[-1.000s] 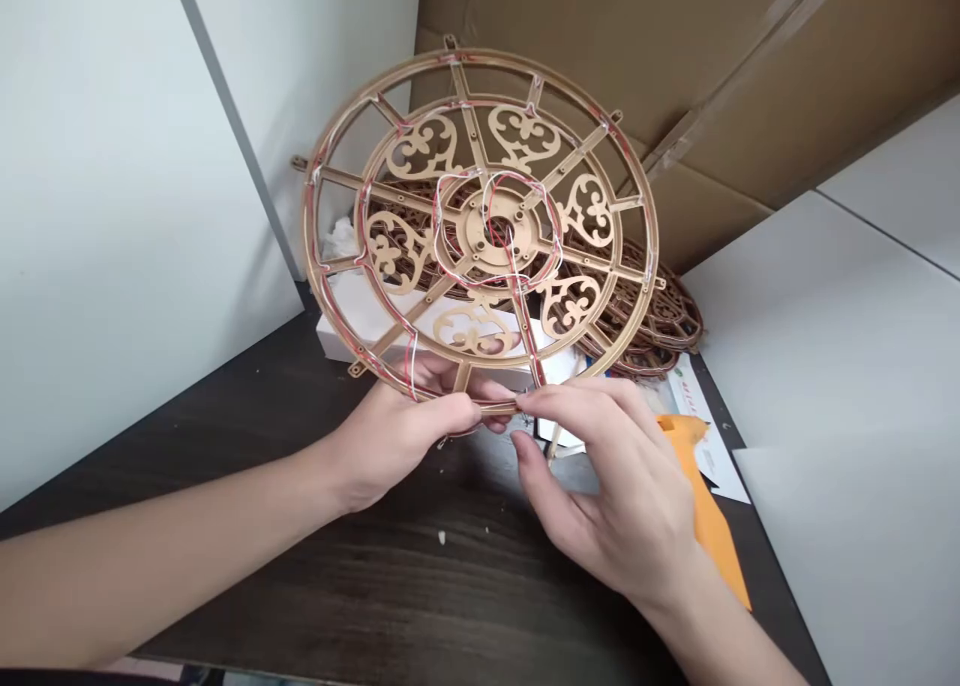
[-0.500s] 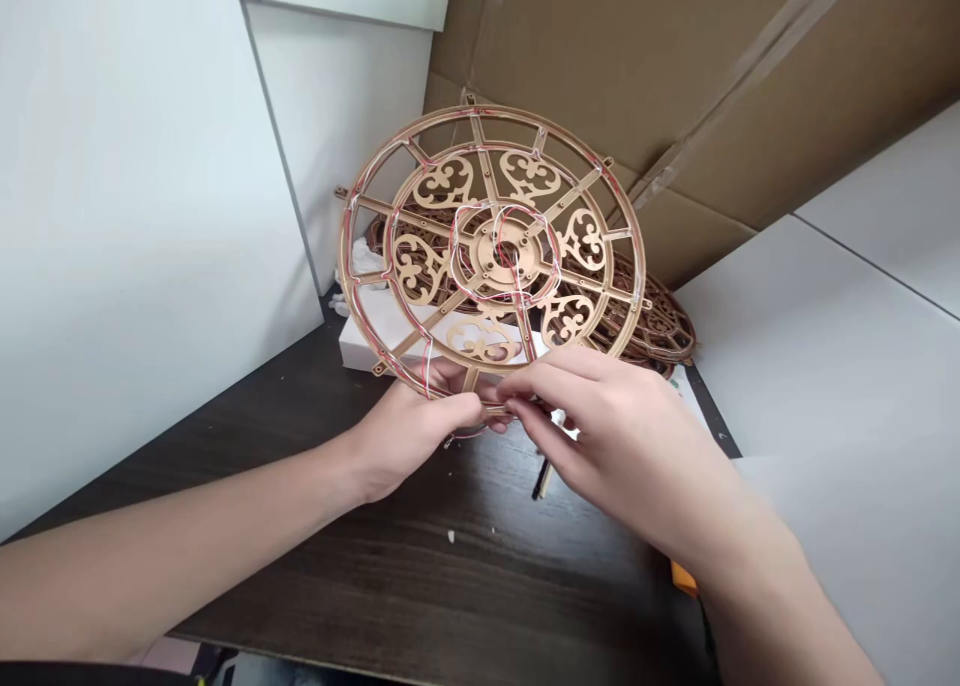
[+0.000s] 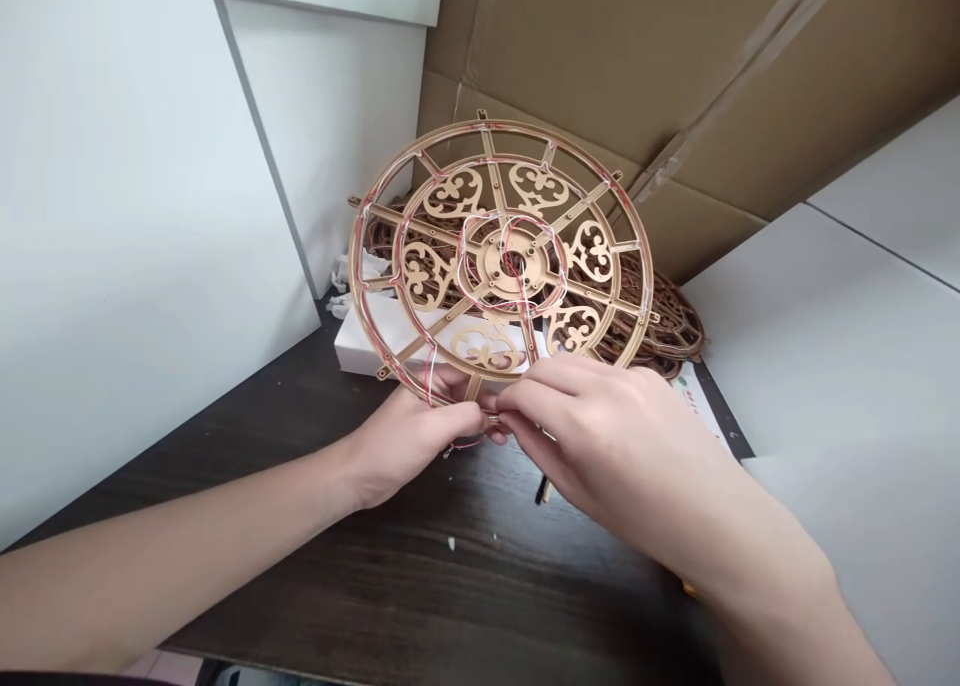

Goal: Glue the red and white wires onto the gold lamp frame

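A round gold openwork frame (image 3: pixel 504 258), wheel-shaped with scrolled hearts, stands tilted above the dark wooden table (image 3: pixel 420 586). Thin red and white wire (image 3: pixel 517 266) runs along its rings and loops around the hub. My left hand (image 3: pixel 409 438) grips the frame's lower rim, fingers curled behind it. My right hand (image 3: pixel 615 446) meets it from the right, thumb and fingers pinched together at the same spot on the rim, apparently on the wire there. Both hands nearly touch.
Several darker brown frames (image 3: pixel 667 326) lie stacked behind, against a cardboard box (image 3: pixel 637 76). A white box (image 3: pixel 367 341) sits under the held frame. White panels stand at left (image 3: pixel 127 216) and right (image 3: pixel 847 346). A thin dark stick (image 3: pixel 541 489) lies on the table below my right hand.
My right hand has slid left along the rim to meet the left hand's fingers and now hides the orange tool. The view has shifted, so the frame appears smaller and lower.
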Available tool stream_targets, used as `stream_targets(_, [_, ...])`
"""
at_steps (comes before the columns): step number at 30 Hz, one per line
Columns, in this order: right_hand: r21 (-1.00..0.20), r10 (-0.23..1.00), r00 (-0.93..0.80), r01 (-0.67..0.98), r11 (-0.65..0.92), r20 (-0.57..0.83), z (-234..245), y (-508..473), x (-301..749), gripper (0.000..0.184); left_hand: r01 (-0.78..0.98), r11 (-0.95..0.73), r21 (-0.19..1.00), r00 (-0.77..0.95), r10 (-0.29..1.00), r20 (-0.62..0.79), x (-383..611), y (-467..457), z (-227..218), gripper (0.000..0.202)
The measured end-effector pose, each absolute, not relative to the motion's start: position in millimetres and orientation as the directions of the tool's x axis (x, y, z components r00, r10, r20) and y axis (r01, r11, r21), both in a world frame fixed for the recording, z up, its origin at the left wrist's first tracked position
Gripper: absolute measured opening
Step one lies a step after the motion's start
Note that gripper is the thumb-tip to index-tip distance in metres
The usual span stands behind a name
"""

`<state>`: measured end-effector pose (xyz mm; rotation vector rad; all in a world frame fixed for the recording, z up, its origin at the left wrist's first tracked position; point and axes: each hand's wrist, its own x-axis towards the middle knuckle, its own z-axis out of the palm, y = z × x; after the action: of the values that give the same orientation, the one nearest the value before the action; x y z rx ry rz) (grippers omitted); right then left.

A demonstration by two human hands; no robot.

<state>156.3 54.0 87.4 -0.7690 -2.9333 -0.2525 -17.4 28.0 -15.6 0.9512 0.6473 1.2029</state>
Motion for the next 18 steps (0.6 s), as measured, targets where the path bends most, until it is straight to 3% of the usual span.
stream_targets(10, [0.183,0.435,-0.883,0.464,0.867,0.175,89.5,51.5,156.5,0.015,-0.441,-0.007,0.898,0.372,0.909,0.190,-26.3,29.5,-15.9,0.031])
stream_targets(18, [0.174,0.513,-0.850,0.526,0.832,0.118,83.8,48.5,152.0,0.016,-0.436,0.073,0.897,0.404,0.906,0.122,-24.7,31.2,-16.3,0.030])
